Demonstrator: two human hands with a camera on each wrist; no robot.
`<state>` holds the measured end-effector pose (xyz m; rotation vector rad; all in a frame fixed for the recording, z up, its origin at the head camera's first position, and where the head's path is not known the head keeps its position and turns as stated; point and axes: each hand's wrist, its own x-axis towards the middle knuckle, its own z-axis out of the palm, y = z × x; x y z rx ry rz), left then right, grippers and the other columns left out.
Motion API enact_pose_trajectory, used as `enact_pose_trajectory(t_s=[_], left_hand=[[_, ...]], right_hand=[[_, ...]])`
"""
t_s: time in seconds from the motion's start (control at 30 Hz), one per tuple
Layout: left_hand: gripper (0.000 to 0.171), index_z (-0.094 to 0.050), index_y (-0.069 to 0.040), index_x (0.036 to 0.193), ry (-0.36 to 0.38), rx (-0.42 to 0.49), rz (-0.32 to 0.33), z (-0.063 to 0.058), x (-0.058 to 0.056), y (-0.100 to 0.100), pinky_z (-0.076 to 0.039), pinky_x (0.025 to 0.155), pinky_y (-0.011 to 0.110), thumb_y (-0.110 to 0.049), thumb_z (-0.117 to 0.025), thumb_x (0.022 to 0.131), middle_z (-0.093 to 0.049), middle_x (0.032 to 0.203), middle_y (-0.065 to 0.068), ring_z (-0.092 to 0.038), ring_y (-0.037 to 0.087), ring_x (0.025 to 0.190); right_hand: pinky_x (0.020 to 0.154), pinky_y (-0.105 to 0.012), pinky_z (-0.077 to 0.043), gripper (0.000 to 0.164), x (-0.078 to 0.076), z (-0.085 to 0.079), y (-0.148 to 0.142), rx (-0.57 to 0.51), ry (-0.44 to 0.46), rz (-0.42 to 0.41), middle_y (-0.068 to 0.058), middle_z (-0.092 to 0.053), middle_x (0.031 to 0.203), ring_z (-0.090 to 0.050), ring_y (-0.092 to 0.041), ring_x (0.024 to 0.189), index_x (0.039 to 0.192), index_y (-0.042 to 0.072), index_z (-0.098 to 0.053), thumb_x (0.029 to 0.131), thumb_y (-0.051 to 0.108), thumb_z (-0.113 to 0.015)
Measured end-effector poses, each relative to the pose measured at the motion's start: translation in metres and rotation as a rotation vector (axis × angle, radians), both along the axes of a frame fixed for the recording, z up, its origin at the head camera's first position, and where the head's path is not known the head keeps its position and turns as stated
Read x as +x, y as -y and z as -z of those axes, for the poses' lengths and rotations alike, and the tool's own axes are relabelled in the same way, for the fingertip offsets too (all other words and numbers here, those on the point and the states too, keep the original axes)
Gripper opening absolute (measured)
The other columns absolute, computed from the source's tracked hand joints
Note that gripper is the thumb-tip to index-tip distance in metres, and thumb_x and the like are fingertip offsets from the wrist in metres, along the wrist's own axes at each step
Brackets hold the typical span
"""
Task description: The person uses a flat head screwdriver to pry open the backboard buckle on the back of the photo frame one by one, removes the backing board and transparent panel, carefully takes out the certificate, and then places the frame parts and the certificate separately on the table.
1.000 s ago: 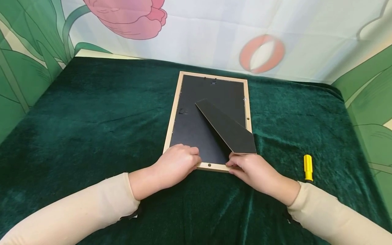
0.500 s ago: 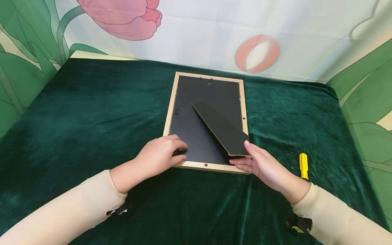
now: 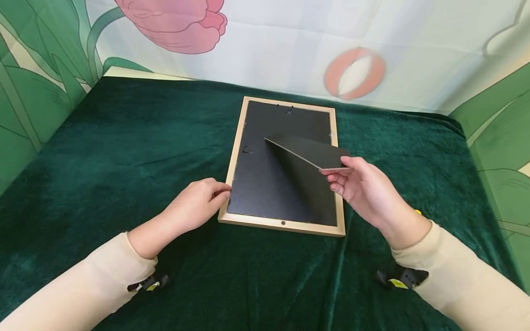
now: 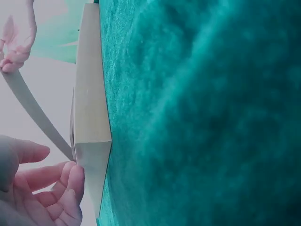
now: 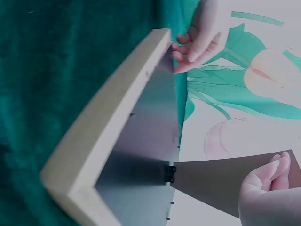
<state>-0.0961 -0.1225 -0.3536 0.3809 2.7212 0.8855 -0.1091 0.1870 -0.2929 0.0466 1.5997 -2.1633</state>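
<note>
A picture frame [image 3: 258, 184] lies back side up on green cloth, its black backing inside a pale wood border. From the backing rises a black easel stand [image 3: 308, 151], hinged near the middle and lifted at its wide end. My right hand [image 3: 372, 195] pinches that wide end, thumb on top and fingers below. The same stand [image 5: 211, 183] shows its hinge in the right wrist view. At the frame's left border near the front corner, my left hand [image 3: 186, 204] touches the wood with its fingertips. In the left wrist view its thumb [image 4: 35, 151] stands apart from the fingers.
Dark green velvet cloth [image 3: 124, 138] covers the table. Behind it hangs a white printed curtain [image 3: 273, 55] with a pink tulip. A bit of yellow handle [image 3: 418, 212] peeks out beside the right wrist, mostly hidden by the arm.
My right hand has left the front border, taken hold of the stand's wide end and swung it up. My left hand has moved from the front border to the left one.
</note>
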Motion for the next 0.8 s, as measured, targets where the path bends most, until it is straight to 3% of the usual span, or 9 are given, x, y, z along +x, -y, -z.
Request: enact_pose_trajectory(t_s=[0.13,0.27,0.4,0.5,0.6,0.67,0.73,0.8], left_hand=[[0.032,-0.063,0.001,0.117,0.101,0.092,0.001,-0.002,0.001,0.000,-0.044,0.061,0.030,-0.019,-0.056,0.094,-0.065,0.096,0.010,-0.053,0.020,0.076],[0.043,-0.053,0.003,0.128,0.329,0.261,-0.021,-0.007,0.001,0.002,-0.047,0.072,0.033,-0.026,-0.049,0.096,-0.062,0.113,0.015,-0.057,0.024,0.092],[0.049,-0.045,0.005,0.133,0.547,0.433,-0.131,-0.012,0.000,0.003,-0.048,0.078,0.034,-0.028,-0.046,0.097,-0.054,0.123,0.019,-0.052,0.030,0.108],[0.047,-0.043,0.007,0.131,0.652,0.576,-0.237,-0.015,0.000,0.001,-0.046,0.081,0.032,-0.026,-0.045,0.097,-0.049,0.124,0.020,-0.047,0.030,0.111],[0.046,-0.043,0.008,0.129,0.710,0.668,-0.322,-0.017,0.000,-0.001,-0.044,0.085,0.033,-0.024,-0.043,0.097,-0.045,0.123,0.018,-0.044,0.029,0.111],[0.045,-0.042,0.008,0.129,0.714,0.689,-0.343,-0.018,0.000,-0.004,-0.043,0.087,0.035,-0.024,-0.043,0.096,-0.044,0.123,0.018,-0.043,0.029,0.112],[0.045,-0.045,0.008,0.128,0.705,0.690,-0.332,-0.019,0.001,-0.006,-0.043,0.090,0.037,-0.023,-0.043,0.096,-0.043,0.126,0.018,-0.041,0.030,0.115],[0.045,-0.046,0.008,0.129,0.697,0.683,-0.261,-0.022,0.001,-0.011,-0.042,0.094,0.040,-0.023,-0.043,0.097,-0.043,0.131,0.018,-0.039,0.033,0.121]], right_hand=[[0.077,-0.021,-0.045,0.022,-0.003,-0.004,0.000,-0.046,-0.004,0.007,-0.005,-0.066,0.096,-0.053,-0.015,0.084,0.102,0.007,-0.059,0.100,0.018,-0.040],[0.077,-0.021,-0.045,0.021,-0.001,-0.003,0.000,-0.073,0.030,0.004,-0.005,-0.066,0.096,-0.052,-0.015,0.084,0.102,0.006,-0.056,0.100,0.018,-0.039],[0.077,-0.020,-0.045,0.019,0.005,0.003,0.002,-0.078,0.072,0.007,-0.005,-0.065,0.097,-0.051,-0.015,0.083,0.105,0.004,-0.051,0.101,0.017,-0.038],[0.076,-0.020,-0.045,0.019,0.010,0.007,0.003,-0.075,0.085,0.012,-0.005,-0.063,0.098,-0.051,-0.014,0.082,0.111,0.004,-0.046,0.101,0.017,-0.037],[0.076,-0.020,-0.045,0.022,0.013,0.011,0.002,-0.071,0.097,0.004,-0.004,-0.062,0.098,-0.051,-0.013,0.082,0.117,0.003,-0.041,0.101,0.017,-0.036],[0.076,-0.020,-0.045,0.023,0.015,0.014,0.001,-0.058,0.098,0.003,-0.004,-0.062,0.098,-0.051,-0.013,0.082,0.118,0.003,-0.040,0.101,0.017,-0.035],[0.077,-0.020,-0.046,0.022,0.017,0.016,0.000,-0.034,0.091,-0.002,-0.004,-0.062,0.098,-0.052,-0.014,0.082,0.118,0.003,-0.042,0.101,0.017,-0.036],[0.078,-0.020,-0.046,0.020,0.018,0.019,0.001,0.005,0.076,-0.023,-0.003,-0.063,0.097,-0.053,-0.014,0.083,0.114,0.004,-0.044,0.100,0.016,-0.037]])
